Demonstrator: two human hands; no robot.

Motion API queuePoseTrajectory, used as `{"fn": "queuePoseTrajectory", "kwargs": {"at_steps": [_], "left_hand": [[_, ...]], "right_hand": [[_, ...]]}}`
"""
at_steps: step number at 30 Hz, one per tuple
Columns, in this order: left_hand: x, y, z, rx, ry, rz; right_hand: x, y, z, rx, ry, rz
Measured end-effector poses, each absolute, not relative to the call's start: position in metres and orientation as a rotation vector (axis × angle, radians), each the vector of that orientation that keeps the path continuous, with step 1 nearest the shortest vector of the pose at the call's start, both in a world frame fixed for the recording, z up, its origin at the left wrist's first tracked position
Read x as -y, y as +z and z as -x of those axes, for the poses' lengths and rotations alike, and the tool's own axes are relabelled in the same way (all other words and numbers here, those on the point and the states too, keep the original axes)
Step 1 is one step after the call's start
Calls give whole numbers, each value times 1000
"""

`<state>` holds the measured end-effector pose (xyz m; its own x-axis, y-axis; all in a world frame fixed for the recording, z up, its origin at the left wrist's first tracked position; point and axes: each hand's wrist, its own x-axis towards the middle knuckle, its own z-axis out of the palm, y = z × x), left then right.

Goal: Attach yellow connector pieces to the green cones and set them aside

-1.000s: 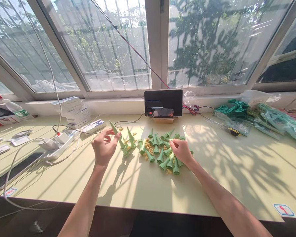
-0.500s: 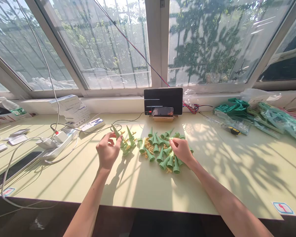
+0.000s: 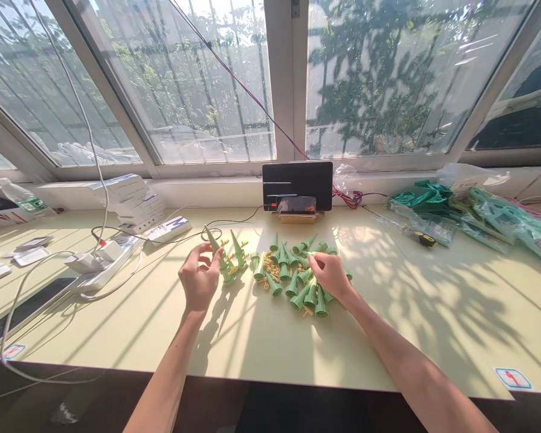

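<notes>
On the left, my left hand (image 3: pixel 201 276) has its thumb and fingers closed around an upright green cone (image 3: pixel 227 270) with small yellow pegs sticking out of it. A second pegged cone (image 3: pixel 238 255) stands just to its right. My right hand (image 3: pixel 330 273) is in a pinch at the right part of a pile of plain green cones (image 3: pixel 283 264); what its fingertips hold is hidden. Loose yellow pegs (image 3: pixel 273 267) lie among the cones, several of which lie on their sides.
Behind the pile, a phone (image 3: pixel 296 205) leans before a dark tablet (image 3: pixel 297 177). At left are a power strip (image 3: pixel 112 264), white boxes (image 3: pixel 133 201) and cables. Plastic bags (image 3: pixel 514 219) and a yellow-black tape measure (image 3: pixel 426 239) lie at right.
Both hands stay almost in place; the left wrist has turned very slightly. The view has shifted a little, and the cones look unchanged.
</notes>
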<state>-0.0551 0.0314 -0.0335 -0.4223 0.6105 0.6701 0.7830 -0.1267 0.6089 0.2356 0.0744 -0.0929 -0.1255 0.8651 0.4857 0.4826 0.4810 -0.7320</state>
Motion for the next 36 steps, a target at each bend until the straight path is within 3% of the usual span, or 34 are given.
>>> {"fn": "queuePoseTrajectory", "kwargs": {"at_steps": [17,26,31,36], "left_hand": [[-30,-35,59,1968,-1586,1594],[-6,-6,25,1718,-1614,1431],[-17,-17,-1,1920,-1219,2106],[-33,-49,-9,2123,-1005,2112]], "right_hand": [[-74,-91,-236,1773,492,1151],[-75,-92,-235,1773,485,1144],[-75,-92,-236,1769,478,1154],[-75,-92,-236,1775,503,1143]]}}
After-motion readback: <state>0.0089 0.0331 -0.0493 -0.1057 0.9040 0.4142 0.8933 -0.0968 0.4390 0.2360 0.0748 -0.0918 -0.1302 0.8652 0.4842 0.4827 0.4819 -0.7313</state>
